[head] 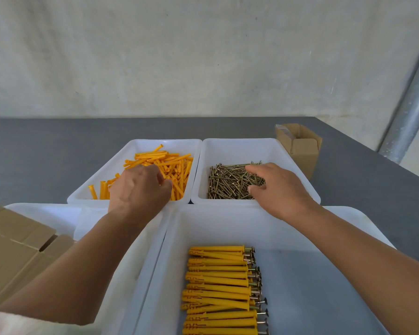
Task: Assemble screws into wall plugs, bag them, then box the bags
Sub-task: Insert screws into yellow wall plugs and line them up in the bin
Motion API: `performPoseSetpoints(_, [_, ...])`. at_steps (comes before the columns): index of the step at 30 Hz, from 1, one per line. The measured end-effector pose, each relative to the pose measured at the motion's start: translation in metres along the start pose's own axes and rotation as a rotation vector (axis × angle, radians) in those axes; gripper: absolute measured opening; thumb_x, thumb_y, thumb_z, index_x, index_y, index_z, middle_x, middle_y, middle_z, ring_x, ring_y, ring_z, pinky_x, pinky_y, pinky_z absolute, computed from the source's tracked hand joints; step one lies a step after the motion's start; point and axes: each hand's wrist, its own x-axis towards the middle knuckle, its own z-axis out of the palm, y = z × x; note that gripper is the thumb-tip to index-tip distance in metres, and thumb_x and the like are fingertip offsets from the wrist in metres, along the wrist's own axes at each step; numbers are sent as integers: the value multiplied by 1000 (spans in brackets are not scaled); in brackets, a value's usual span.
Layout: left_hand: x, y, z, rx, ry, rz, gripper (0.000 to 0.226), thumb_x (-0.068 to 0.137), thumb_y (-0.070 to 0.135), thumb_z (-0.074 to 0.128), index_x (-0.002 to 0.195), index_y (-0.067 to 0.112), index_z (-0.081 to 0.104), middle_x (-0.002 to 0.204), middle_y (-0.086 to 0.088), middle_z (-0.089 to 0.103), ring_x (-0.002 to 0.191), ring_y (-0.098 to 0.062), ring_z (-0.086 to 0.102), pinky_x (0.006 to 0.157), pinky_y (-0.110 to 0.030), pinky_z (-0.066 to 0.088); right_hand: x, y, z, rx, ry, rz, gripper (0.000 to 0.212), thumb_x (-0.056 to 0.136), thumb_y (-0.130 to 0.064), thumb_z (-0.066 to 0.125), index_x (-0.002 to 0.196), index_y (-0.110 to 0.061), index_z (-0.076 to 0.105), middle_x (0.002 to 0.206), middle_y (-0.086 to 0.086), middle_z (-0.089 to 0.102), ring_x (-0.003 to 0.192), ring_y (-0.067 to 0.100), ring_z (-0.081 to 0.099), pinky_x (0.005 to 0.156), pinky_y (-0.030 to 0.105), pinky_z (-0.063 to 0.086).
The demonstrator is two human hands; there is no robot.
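Curled over the wall plugs (169, 163) with the left hand (138, 187), fingertips buried in the pile; cannot tell whether pinching one. Spread over the screws (230, 182) with the right hand (276, 187), thumb and forefinger wide apart, nothing held. Probably mid-assembly, judging by the finished sets (218, 286) lying between the forearms, behind both wrists. Expect light, stiff, slightly slick plastic under the left fingers: pinch mid-body, open end toward the right hand. Expect hard, sharp, tangled metal under the right palm: take one by the shank just below the head, draw out lengthwise to avoid dragging neighbours.
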Motion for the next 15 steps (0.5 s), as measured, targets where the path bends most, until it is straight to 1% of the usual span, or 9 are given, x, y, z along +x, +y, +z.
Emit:
performPoseSetpoints(2, [1, 1, 0, -19, 5, 15, 20, 86, 40, 56, 86, 24, 68, 94, -1, 61, 78, -20, 51, 61, -29, 34, 0, -1, 0, 6, 7, -3, 49, 98, -25, 55, 145, -30, 45, 147, -4, 46, 121, 19, 53, 105, 38, 42])
performPoseSetpoints(3, [1, 0, 1, -2, -40, 8, 26, 87, 46, 54, 94, 24, 68, 105, -3, 59, 85, -22, 54, 66, -31, 38, 0, -1, 1, 5, 5, -6, 49, 98, -25, 54, 145, -30, 45, 147, -4, 46, 121, 19, 53, 105, 38, 42])
performPoseSetpoints(5, [1, -3, 4, 72, -225, -43, 47, 88, 61, 46, 113, 26, 66, 127, -7, 49, 107, -27, 55, 81, -38, 44, 0, 0, 2, -8, -3, -9, 49, 98, -26, 54, 146, -30, 44, 147, -5, 45, 122, 19, 52, 105, 38, 42])
performPoseSetpoints(6, [0, -5, 5, 116, -321, -72, 55, 88, 68, 38, 117, 29, 64, 133, -7, 45, 115, -28, 52, 88, -41, 42, 0, 0, 3, -14, -7, -9, 49, 98, -26, 53, 146, -30, 44, 148, -5, 45, 123, 19, 52, 106, 38, 42])
performPoseSetpoints(8, [-1, -8, 6, 191, -440, -107, 66, 85, 77, 23, 113, 36, 65, 134, -7, 45, 118, -28, 50, 92, -44, 37, 0, 0, 3, -20, -13, -5, 48, 99, -27, 53, 146, -31, 44, 148, -5, 44, 123, 18, 52, 105, 38, 42])
performPoseSetpoints(10, [0, -8, 6, 236, -483, -127, 71, 82, 82, 16, 113, 39, 64, 134, -7, 46, 121, -28, 49, 98, -48, 33, 1, 1, 4, -22, -17, 0, 48, 99, -28, 52, 146, -32, 43, 149, -6, 43, 123, 19, 52, 105, 38, 42])
performPoseSetpoints(12, [1, -6, 6, 265, -505, -146, 73, 80, 83, 18, 121, 41, 61, 140, -7, 43, 126, -29, 46, 103, -49, 29, 1, 2, 5, -26, -19, 1, 48, 99, -29, 51, 146, -33, 43, 149, -6, 43, 123, 18, 52, 105, 38, 42])
performPoseSetpoints(15, [3, -5, 7, 263, -520, -195, 76, 80, 83, 26, 136, 38, 48, 152, -11, 30, 136, -33, 37, 108, -50, 26, 2, 3, 6, -25, -16, 3, 48, 99, -29, 50, 146, -34, 43, 150, -6, 42, 127, 18, 49, 106, 38, 40])
